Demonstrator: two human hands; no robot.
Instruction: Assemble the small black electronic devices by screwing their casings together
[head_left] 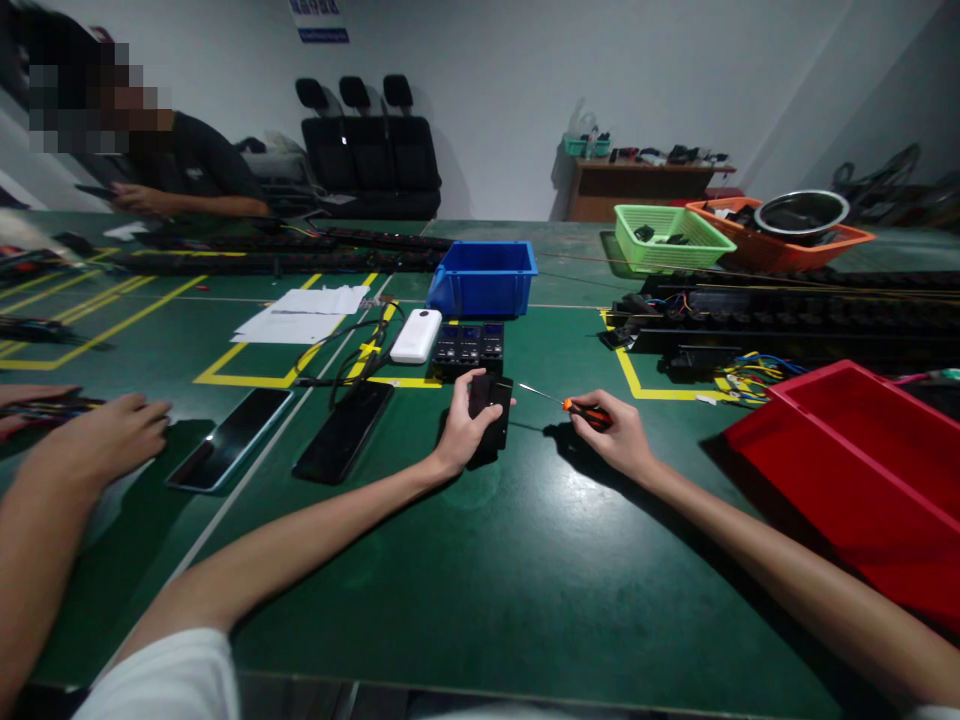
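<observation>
My left hand (463, 425) is closed around a small black box-like device (495, 412), holding it up just above the green table. In my right hand (619, 437) is a screwdriver with an orange and black handle (589, 414). Its thin metal shaft points left, and the tip is close to the device's right side, seemingly apart from it. Right behind my left hand stands a row of similar black devices (469, 347). A white power bank (416, 336) lies beside them, and a dark phone (345, 432) rests left of my forearm.
A blue bin (484, 278) stands behind the devices; a large red bin (862, 480) is at right, near my right forearm. Black rails with loose wires (750, 320) lie at back right. Another phone (230, 438), papers (300, 314) and a co-worker's hand (112, 440) are at left.
</observation>
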